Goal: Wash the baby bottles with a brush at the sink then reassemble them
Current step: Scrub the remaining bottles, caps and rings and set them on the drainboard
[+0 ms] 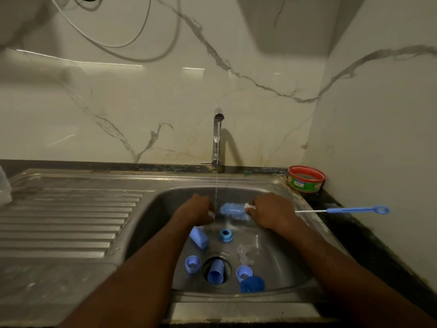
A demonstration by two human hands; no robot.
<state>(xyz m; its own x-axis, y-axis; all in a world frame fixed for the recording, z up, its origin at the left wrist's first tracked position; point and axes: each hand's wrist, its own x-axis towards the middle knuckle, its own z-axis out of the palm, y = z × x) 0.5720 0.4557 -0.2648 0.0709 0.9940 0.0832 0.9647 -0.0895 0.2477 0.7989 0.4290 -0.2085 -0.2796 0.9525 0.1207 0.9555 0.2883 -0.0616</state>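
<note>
Nearest in the sink (279,275), blue caps and collars (192,263) lay round the drain, a clear teat (244,254) beside them. Above these, the right hand (272,215) gripped the bottle brush (234,210) near its bristles under the thin tap (218,138) stream; the left hand (197,209) was clenched on something small and pale that I cannot identify. It seemed the washing step; next, a part likely needs scrubbing. Behind stood a marble wall and a red tub (306,178) on the dark desk.
</note>
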